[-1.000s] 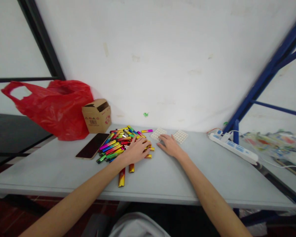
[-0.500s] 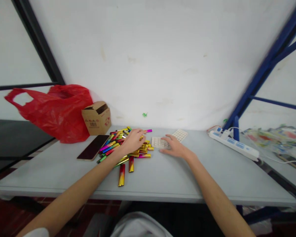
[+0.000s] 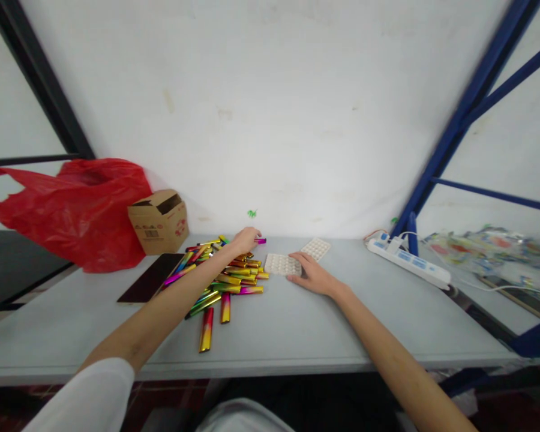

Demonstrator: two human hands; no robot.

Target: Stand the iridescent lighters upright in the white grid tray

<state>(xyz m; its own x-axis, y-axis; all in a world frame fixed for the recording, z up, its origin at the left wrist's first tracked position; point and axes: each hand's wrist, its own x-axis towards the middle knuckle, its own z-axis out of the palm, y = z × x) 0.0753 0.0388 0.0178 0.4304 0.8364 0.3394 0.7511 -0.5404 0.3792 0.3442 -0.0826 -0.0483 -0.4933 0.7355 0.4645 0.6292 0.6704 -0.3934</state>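
Fingers of the left hand (image 3: 245, 240) curl at one purple-ended tube (image 3: 261, 240), grip unclear, while the right hand (image 3: 314, 277), partly open, touches the nearer bumpy sheet (image 3: 276, 264).

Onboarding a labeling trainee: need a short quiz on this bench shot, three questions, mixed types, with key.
1. True or false: the right hand is at one of the two off-white studded pads.
2. Which thing stands right next to the red plastic bag?
a) power strip
b) cardboard box
c) blue frame
3. Fill in: the dark-screened phone lies on the person's ____ side of the pile of shiny tubes.

Key: 1 true; 2 b; 3 left.
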